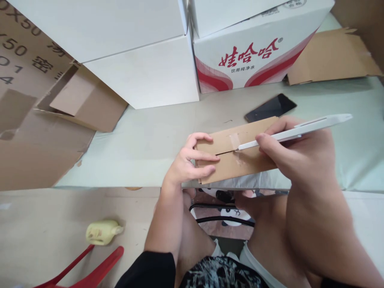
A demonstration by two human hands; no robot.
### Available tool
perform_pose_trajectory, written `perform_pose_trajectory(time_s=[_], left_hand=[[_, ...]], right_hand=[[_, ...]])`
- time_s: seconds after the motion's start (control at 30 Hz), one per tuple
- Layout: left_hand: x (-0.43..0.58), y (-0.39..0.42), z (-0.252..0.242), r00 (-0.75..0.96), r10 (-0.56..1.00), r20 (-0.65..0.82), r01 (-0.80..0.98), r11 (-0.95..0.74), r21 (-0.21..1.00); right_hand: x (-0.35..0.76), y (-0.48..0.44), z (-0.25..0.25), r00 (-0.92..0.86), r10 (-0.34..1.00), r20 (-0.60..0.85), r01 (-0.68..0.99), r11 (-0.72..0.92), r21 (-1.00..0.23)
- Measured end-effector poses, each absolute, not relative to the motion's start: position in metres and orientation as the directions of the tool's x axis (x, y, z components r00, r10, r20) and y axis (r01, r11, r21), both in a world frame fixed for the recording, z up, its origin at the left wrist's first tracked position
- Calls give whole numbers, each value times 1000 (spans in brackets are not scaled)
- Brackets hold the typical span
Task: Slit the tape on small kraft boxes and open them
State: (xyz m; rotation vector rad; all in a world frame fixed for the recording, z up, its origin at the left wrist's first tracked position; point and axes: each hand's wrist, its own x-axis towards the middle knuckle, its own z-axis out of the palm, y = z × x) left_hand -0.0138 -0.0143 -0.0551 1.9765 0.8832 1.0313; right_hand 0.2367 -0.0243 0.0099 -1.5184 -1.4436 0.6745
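Observation:
A small brown cardboard box lies near the front edge of the table, with a slit along its middle seam and clear tape across it. My left hand grips its left end, fingers spread over the top face. In my right hand is a slim white utility knife, held like a pen. The knife's tip touches the seam beside the tape, and its back end points to the upper right. My right hand covers the right end of the box.
Behind the box lies a black phone. White cartons and a red-and-white carton stand at the back. Open cardboard boxes are at left and right. On the floor are a yellow bottle and something red.

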Motion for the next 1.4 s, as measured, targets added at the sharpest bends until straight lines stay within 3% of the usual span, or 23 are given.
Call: perform_pose_trajectory(time_s=[0.67,0.9,1.17,1.4], left_hand=[[-12,-16,-53,438,817,374,283,-520,806],[8,-32,-22,394,713,580,524,-692,496],[31,-36,-14,538,782,314,640,-622,452],[28,-39,-15,553,774,310,644,-633,430]], right_hand=[[231,-24,12,250,958,140,492,-1,-870],[233,-23,10,195,966,168,466,60,-883],[237,-22,8,139,970,199,499,105,-860],[235,-20,11,143,971,190,517,91,-851]])
